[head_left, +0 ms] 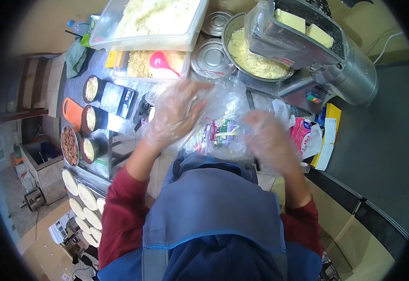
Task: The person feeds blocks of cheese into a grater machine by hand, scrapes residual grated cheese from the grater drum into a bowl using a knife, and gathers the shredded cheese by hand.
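My left hand, in a loose clear plastic glove, is raised over the near edge of the counter with its fingers apart. Its glove looks baggy around the fingertips, and I see nothing held. Opposite it, my right hand is smeared by motion, so its fingers cannot be made out. Between and below both hands lies a crumpled clear plastic bag. Colourful printed packaging shows near it, close to my apron.
A grating machine with pale blocks stands over a bowl of grated cheese. Tubs of white shreds sit behind, one with a pink scoop. At left are a scale, small bowls and dough discs.
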Action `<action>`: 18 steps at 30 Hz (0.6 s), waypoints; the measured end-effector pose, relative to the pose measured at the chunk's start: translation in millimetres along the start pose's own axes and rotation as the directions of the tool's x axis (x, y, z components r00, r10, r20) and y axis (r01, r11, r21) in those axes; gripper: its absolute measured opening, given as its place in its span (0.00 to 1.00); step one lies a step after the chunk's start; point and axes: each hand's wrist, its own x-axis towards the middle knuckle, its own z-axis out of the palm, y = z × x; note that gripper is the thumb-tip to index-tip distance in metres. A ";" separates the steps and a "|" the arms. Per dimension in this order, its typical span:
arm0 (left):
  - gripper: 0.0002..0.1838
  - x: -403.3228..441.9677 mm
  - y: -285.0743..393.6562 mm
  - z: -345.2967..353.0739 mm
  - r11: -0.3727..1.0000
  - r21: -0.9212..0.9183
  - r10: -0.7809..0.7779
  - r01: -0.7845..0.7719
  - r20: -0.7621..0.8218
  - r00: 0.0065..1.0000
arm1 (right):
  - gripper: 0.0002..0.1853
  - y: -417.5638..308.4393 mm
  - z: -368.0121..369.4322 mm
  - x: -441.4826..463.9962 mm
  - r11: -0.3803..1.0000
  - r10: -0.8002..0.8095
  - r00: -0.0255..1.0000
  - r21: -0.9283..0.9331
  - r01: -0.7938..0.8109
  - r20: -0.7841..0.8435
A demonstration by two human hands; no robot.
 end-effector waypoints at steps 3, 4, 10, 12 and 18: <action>0.16 -54.8 -19.3 13.8 0.955 -0.134 -0.250 0.264 0.115 0.961 | 0.17 28.6 99.2 -35.3 0.966 -0.009 0.906 -0.229 0.117 0.423; 0.16 -67.7 -23.8 14.8 0.892 -0.208 -0.373 0.401 0.161 0.914 | 0.17 34.0 116.1 -45.8 0.966 -0.014 0.904 -0.227 0.123 0.428; 0.18 -103.8 -52.1 15.6 0.744 -0.298 -0.593 0.597 0.116 0.797 | 0.12 63.4 159.1 -76.9 0.998 -0.058 0.992 0.019 0.056 0.109; 0.18 -107.5 -52.4 13.8 0.738 -0.280 -0.612 0.614 0.106 0.784 | 0.09 48.2 127.7 -66.7 0.976 -0.029 0.975 0.218 -0.020 0.221; 0.18 -115.2 -42.2 24.6 0.643 -0.227 -0.664 0.732 0.310 0.680 | 0.05 27.7 105.9 -66.8 0.994 -0.112 0.987 0.024 0.110 0.113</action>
